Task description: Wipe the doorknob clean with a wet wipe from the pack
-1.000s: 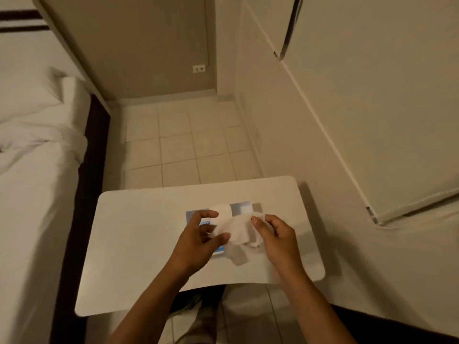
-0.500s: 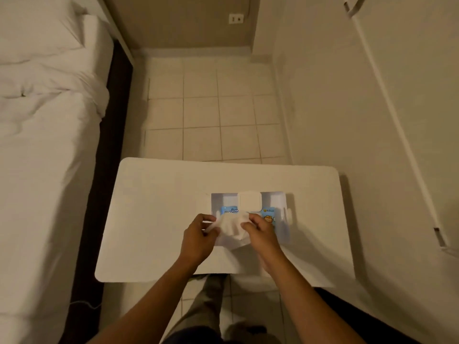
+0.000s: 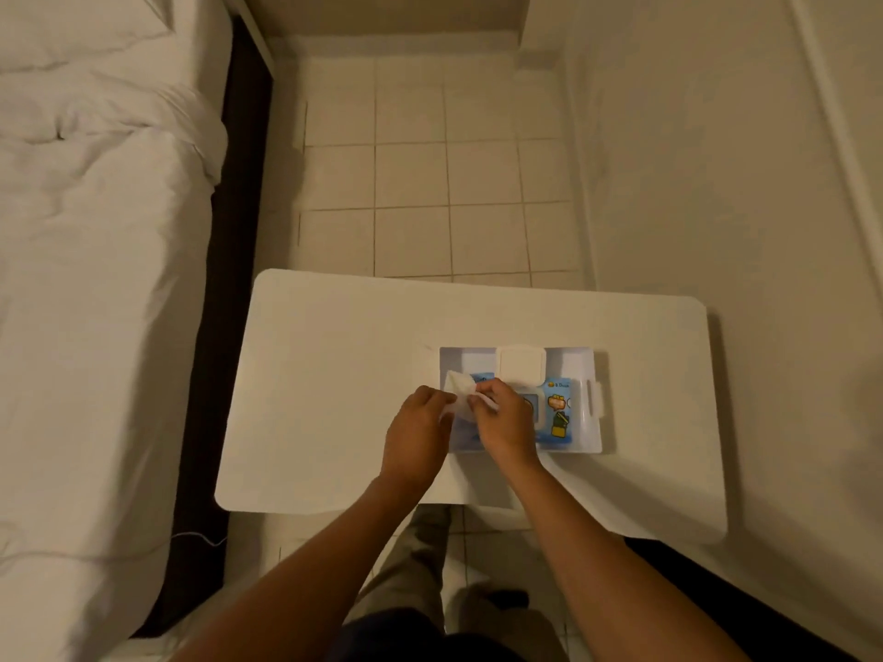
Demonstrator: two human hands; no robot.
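Small room with pale tiled floor [image 3: 411, 174] and plain cream walls. At far left, a bed [image 3: 95, 279] under rumpled white bedding, dark frame along its edge. Right of that, a white table [image 3: 325, 375] with rounded corners, standing over the tiles. On the table, right of centre, a shallow white tray [image 3: 590, 398] holding a blue wet wipe pack [image 3: 556, 413], white lid [image 3: 521, 363] flipped up toward the far side. Left hand [image 3: 418, 434] over the tray's near left corner, fingers curled, pinching a white wet wipe [image 3: 458, 391]. Right hand [image 3: 501, 418] just beside it, above the pack, fingertips also pinching the same wipe. Wipe bunched between both hands, its upper edge poking out above the fingers; whether clear of the pack, impossible to tell. Below the table, trouser legs [image 3: 411, 575] and a foot on the tiles. No doorknob in view.
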